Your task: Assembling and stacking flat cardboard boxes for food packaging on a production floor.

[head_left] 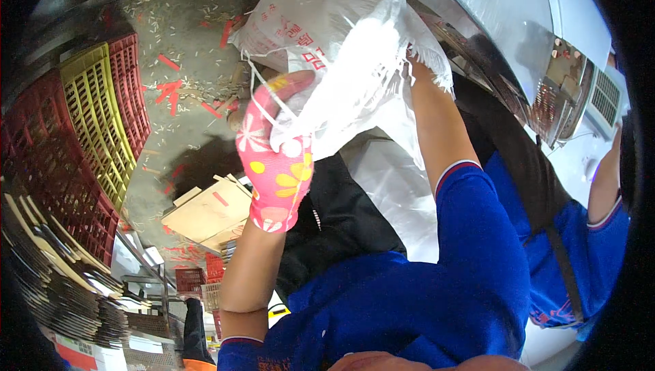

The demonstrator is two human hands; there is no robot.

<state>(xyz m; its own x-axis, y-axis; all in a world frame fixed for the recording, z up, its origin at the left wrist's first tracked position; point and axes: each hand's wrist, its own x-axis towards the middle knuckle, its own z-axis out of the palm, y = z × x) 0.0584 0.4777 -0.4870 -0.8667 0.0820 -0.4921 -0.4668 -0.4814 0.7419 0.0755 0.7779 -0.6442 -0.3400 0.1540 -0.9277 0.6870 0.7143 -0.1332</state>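
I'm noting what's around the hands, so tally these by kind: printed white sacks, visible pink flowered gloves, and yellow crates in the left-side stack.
Printed white sack: 1
Pink flowered glove: 1
Yellow crate: 1
Total: 3
The right hand is hidden by the sack, so any glove there cannot be told.

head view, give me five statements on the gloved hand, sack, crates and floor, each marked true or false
1. The left hand wears a pink glove. True.
2. The sack is plain black. False: it is white with red print.
3. The yellow crate stands between red crates. True.
4. The yellow crate is right of the sack. False: it is to the left.
5. Red scraps lie on the floor. True.
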